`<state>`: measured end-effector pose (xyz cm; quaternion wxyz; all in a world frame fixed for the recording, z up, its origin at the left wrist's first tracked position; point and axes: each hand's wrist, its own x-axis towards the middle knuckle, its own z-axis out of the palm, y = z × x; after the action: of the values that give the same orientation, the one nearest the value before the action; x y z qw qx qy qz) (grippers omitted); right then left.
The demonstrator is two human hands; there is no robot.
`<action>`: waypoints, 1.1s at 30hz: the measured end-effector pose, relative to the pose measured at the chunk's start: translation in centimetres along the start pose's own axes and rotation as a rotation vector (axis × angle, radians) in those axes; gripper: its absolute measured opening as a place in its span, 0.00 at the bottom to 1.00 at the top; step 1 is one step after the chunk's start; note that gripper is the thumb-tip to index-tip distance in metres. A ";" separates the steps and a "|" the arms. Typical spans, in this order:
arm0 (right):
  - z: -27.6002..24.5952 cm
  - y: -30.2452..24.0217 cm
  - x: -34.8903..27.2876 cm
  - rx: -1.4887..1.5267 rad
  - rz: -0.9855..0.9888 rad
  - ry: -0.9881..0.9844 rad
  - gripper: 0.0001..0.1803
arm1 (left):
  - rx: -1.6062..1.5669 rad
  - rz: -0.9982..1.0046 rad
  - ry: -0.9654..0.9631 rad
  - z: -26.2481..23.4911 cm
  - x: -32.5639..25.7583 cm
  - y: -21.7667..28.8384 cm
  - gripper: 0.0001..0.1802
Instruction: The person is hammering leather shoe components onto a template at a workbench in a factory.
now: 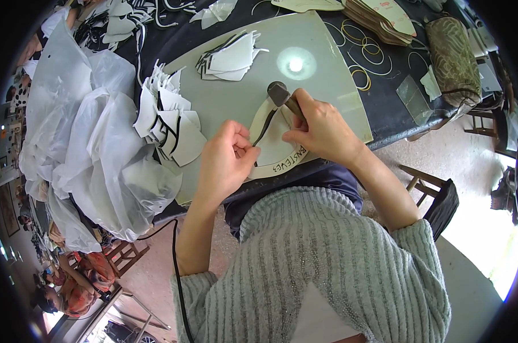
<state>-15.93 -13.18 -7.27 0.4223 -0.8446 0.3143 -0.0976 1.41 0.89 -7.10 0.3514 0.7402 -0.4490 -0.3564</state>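
Room: a pale floor [393, 157] with a chair [442, 211] at 4 o'clock and a co-worker [93, 280] at 8, taking the piece as the dial's centre and 12 as away from the wearer.
Bench: the dark-covered bench [387, 88] carries a pale board [342, 97], which probably gives a flat, firm surface; a lamp's glare shows on it at 12.
Piece: the cream, curved, lettered piece [264, 171] lies on the board's near edge, right before the wearer, likely for easy reach of both hands.
Strip: a narrow black strip [264, 129] runs along the piece's left side, from 12 down towards 8.
Left hand: the left hand [227, 157] has its grip at 8, thumb and finger pinched together on the strip's lower end, seemingly to steady it.
Right hand: the right hand [322, 126], at 2, has its grip wrapped around the handle of a hammer [278, 93].
Hammer: its head stands at 12, over the strip's upper end; contact cannot be told.
Piles: white cut parts sit at 11 [230, 57] and 9 [170, 120], perhaps kept aside yet within reach.
Outskirts: plastic [99, 154] at 9; cards [379, 23], rings [367, 51] and a pouch [453, 60] between 1 and 2, clear of the hands.
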 end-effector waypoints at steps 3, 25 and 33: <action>-0.1 0.0 -0.1 -0.004 0.005 0.005 0.25 | 0.199 0.048 -0.001 0.5 -0.4 1.4 0.14; -4.7 -0.7 -2.1 -0.411 -0.175 0.001 0.13 | 0.589 0.682 0.038 3.8 -3.5 -1.3 0.29; -5.0 -3.3 -1.4 -0.526 -0.164 -0.107 0.16 | 0.570 0.679 0.137 4.7 -3.1 -1.7 0.29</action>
<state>-17.62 -14.09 -1.44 0.1953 -0.9517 0.2367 -0.0017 -2.90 3.38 -10.22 0.2593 0.6402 -0.7223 -0.0329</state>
